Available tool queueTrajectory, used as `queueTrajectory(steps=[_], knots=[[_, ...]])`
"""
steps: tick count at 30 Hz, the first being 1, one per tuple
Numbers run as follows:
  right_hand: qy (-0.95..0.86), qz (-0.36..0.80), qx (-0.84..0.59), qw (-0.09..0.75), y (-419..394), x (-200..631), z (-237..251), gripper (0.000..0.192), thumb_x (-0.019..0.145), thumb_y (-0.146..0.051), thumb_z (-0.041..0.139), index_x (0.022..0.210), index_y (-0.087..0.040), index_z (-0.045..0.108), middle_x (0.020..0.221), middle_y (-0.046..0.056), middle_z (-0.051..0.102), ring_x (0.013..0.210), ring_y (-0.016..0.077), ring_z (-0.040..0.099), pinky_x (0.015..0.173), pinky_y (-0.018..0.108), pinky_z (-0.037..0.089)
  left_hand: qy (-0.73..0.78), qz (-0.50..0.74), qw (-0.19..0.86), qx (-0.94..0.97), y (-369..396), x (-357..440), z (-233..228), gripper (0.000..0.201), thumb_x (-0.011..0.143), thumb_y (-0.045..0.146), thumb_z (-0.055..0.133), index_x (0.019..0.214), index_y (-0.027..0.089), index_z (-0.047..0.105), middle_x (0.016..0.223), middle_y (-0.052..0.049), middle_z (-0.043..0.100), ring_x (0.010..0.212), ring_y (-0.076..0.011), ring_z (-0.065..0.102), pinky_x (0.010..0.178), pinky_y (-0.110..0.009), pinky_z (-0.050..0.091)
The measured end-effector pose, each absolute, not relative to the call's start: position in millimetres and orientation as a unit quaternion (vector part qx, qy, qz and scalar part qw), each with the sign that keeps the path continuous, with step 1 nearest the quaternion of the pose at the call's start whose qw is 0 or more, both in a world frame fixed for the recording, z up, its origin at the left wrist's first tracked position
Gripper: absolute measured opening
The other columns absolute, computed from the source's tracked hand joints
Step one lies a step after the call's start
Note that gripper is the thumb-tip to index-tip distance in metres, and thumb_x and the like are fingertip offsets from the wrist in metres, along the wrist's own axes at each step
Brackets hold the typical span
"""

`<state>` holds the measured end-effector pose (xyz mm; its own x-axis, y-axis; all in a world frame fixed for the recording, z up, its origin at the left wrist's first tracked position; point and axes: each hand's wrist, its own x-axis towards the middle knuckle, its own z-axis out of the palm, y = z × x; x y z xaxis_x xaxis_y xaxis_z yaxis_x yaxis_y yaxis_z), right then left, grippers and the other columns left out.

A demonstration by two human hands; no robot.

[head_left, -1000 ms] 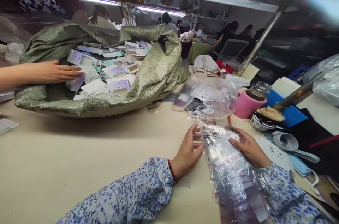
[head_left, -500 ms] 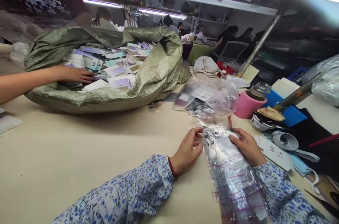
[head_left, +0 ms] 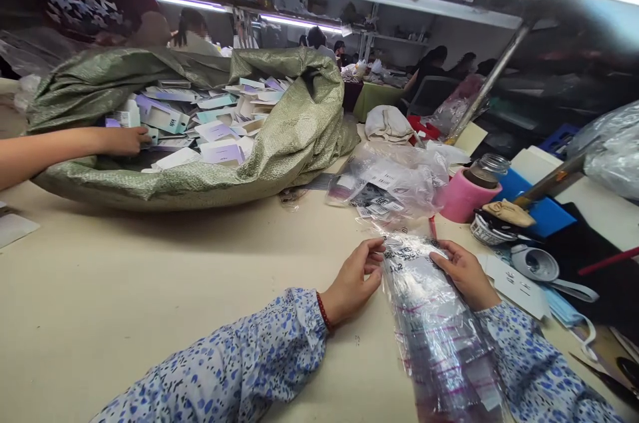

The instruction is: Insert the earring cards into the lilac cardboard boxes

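Observation:
A stack of clear plastic zip bags point(head_left: 434, 323), overlapping in rows with dark print at the upper end, lies on the table and runs toward me. My left hand point(head_left: 355, 280) has curled fingers, and their tips pinch the stack's upper left edge. On the opposite side, my right hand point(head_left: 465, 274) grips the upper right edge, thumb on top and fingers mostly hidden. Just beyond the stack is a crumpled clear bag point(head_left: 394, 176) containing barcode labels.
A green woven sack point(head_left: 200, 193) full of small cartons point(head_left: 217, 131) stands at the left; another person's hand point(head_left: 124, 141) reaches into it. At right are a pink tape roll point(head_left: 464, 196), a glass jar point(head_left: 492, 168), a white tape dispenser point(head_left: 535, 263) and scissors point(head_left: 606, 376).
The other person's hand has drawn left inside the sack and its fingers have closed. The sack's left side has shifted slightly left. My hands and the bags have barely moved.

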<state>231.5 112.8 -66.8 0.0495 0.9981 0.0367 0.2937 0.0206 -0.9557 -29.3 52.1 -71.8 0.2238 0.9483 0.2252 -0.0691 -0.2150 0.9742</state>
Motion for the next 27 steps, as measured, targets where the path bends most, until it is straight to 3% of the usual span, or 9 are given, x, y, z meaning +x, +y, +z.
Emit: queueTrajectory(steps=[16,27], knots=[[-0.546,0.415,-0.577,0.443,113.8,230.7,-65.1,0.064,0.059,-0.061,0.085,0.103,-0.019,0.068,0.106,0.008,0.074,0.099,0.0239,0.067,0.092,0.036,0.053,0.369,0.491,0.509,0.603,51.3,-29.6,-69.8,0.052,0.087,0.015,0.057,0.138,0.018,0.046,0.131,-0.015,0.058,0.114,-0.0217,0.058,0.099,-0.040,0.052],[-0.567,0.401,-0.590,0.412,117.4,234.9,-69.0,0.065,0.063,-0.063,0.080,0.107,-0.017,0.066,0.108,0.011,0.073,0.100,0.0258,0.067,0.087,0.035,0.055,0.356,0.505,0.473,0.628,50.1,-28.8,-70.5,0.050,0.086,0.011,0.055,0.135,0.021,0.050,0.134,-0.014,0.056,0.126,-0.0251,0.056,0.105,-0.044,0.051]])
